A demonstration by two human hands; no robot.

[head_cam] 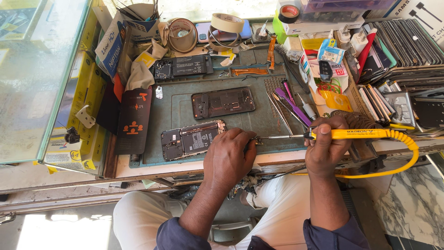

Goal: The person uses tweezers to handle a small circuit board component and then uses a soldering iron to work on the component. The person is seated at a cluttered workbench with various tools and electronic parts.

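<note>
Head view: the right hand (327, 147) is wrapped round the yellow handle of a soldering iron (351, 134), fingers closed on it and thumb laid along the top. The metal tip reaches left to a tiny part (257, 140) at the front edge of the desk, just off the green mat (178, 109). The left hand (229, 157) rests there too, fingers curled together and pressed down by the part; whether they pinch it I cannot tell. Just left of that hand an opened phone (193, 139) lies on the mat's front edge.

The iron looks light and stiff, its cord (407, 155) springy and looping off the desk's right edge — the plastic handle is the place to hold it, never the bare shaft, which is likely hot. The part looks small, light and fragile, easy to flick away. The phone looks thin, rigid and delicate, with its board exposed; it is best held by its edges.

Packaging: a blue-and-white box (111, 46) stands at the back left corner, with yellow boxes (90, 83) stacked along the left edge and a dark card with orange figures (134, 121) beside them. Tape rolls (226, 23) sit at the back edge — a small blue packet (330, 51) lies toward the back right.
</note>
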